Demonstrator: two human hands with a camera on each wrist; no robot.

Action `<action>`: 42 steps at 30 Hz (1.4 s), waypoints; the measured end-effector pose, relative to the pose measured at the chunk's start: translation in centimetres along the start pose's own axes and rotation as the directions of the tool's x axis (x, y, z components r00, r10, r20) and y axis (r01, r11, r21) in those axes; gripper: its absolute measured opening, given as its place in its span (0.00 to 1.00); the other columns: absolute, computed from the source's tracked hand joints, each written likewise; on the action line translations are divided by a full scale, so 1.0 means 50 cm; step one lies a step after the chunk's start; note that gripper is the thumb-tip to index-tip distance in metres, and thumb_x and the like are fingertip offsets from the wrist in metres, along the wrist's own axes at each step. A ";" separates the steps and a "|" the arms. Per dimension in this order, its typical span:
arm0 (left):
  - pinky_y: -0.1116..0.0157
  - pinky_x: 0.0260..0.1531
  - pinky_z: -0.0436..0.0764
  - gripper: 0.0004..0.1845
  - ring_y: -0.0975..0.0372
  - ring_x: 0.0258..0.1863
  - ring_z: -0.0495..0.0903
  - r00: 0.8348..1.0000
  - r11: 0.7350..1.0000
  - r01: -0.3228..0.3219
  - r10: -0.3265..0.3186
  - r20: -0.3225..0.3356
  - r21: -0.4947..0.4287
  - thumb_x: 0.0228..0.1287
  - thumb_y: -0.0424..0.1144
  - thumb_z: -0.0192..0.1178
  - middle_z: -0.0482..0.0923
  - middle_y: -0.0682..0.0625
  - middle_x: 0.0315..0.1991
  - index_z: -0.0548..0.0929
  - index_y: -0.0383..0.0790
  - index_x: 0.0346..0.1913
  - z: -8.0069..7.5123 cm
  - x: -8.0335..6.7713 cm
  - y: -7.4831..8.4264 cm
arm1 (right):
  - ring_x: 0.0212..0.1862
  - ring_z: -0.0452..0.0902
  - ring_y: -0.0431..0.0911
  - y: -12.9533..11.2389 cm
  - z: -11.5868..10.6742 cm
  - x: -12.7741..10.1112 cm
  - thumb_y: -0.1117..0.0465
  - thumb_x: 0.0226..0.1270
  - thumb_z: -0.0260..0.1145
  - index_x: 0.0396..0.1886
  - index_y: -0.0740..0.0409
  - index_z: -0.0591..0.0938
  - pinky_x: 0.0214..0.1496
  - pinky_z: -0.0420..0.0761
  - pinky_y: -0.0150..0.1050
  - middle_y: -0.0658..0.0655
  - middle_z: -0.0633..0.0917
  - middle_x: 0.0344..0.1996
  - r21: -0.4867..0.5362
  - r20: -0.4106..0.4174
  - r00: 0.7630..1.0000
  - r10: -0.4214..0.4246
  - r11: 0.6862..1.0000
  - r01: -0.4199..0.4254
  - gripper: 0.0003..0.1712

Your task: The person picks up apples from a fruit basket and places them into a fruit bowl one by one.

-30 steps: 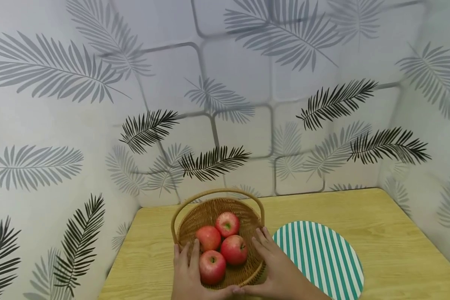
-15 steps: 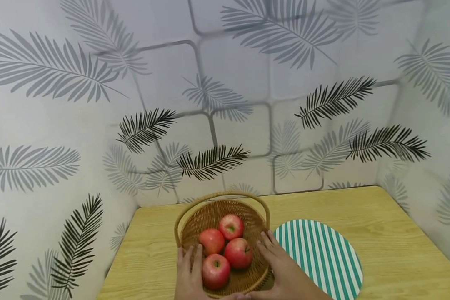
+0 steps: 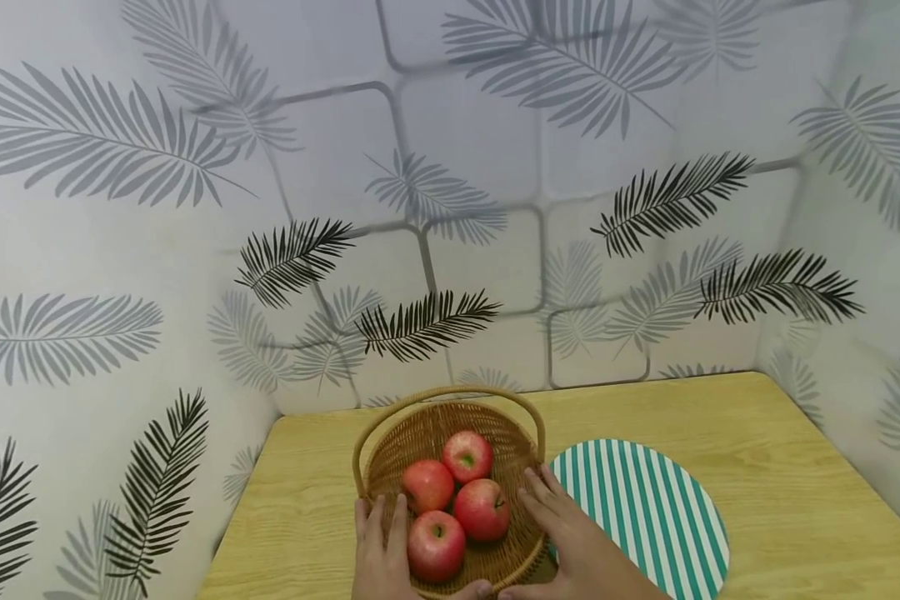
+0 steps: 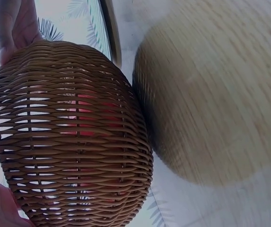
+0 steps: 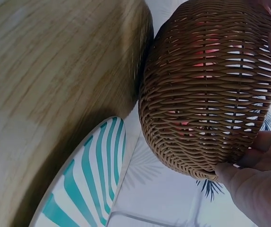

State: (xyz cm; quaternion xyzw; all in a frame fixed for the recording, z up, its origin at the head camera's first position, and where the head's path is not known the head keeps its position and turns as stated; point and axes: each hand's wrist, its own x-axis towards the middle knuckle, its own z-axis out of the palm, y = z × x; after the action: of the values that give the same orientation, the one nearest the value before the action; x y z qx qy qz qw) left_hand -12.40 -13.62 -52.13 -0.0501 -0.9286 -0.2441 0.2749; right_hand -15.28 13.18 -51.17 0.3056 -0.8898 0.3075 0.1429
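Observation:
A round wicker basket point(image 3: 412, 433) with a tall hoop handle point(image 3: 450, 390) stands before me, tipped so its opening faces me in the head view. Several red apples point(image 3: 482, 510) lie inside it. My left hand point(image 3: 381, 554) grips the left front rim, fingers over the edge beside the nearest apple. On the opposite side, my right hand point(image 3: 581, 546) holds the right rim, and the two thumbs come close together at the front. Both wrist views show the woven outer wall point(image 4: 78, 142) close against the wooden table point(image 4: 211, 94), with red showing through the gaps.
To the right of the basket lies a round mat point(image 3: 645, 500) with green and white stripes, partly covered by my right hand and forearm. A wall point(image 3: 487, 267) with a feather print rises right behind the wooden tabletop and along both sides.
The basket, with the apples in it, has shifted slightly right and nearer to me, both hands keeping their hold. Most of this shift comes in the first half second. The mat stays put.

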 end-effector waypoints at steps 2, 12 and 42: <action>0.30 0.56 0.81 0.76 0.24 0.75 0.62 1.000 1.000 0.011 -0.011 0.011 -0.004 0.22 0.83 0.78 0.71 0.25 0.71 0.76 0.32 0.73 -0.003 0.000 0.004 | 0.83 0.55 0.65 0.001 -0.001 -0.001 0.23 0.57 0.73 0.79 0.63 0.72 0.63 0.80 0.69 0.69 0.69 0.79 0.011 0.014 1.000 0.006 1.000 -0.006 0.63; 0.35 0.65 0.77 0.75 0.30 0.79 0.59 0.977 0.989 0.043 -0.072 0.203 0.143 0.31 0.88 0.69 0.67 0.29 0.75 0.71 0.35 0.77 -0.015 0.015 0.003 | 0.80 0.57 0.72 -0.003 -0.003 -0.003 0.26 0.56 0.77 0.76 0.57 0.76 0.63 0.79 0.71 0.62 0.72 0.78 0.050 0.051 0.997 0.059 0.997 -0.061 0.57; 0.34 0.68 0.74 0.74 0.31 0.80 0.58 0.967 0.981 0.066 -0.107 0.231 0.181 0.34 0.93 0.61 0.68 0.30 0.76 0.72 0.39 0.78 -0.011 0.021 -0.002 | 0.76 0.71 0.62 -0.019 -0.015 0.010 0.39 0.66 0.77 0.75 0.50 0.77 0.63 0.81 0.67 0.53 0.75 0.76 0.074 -0.086 0.992 0.088 0.994 -0.081 0.43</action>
State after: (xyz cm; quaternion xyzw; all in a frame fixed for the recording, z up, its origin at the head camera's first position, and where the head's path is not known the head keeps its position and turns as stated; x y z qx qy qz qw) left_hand -13.04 -14.03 -51.22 -0.0146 -0.9739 -0.1671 0.1530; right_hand -15.02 12.82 -49.95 0.2583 -0.8833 0.3576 0.1586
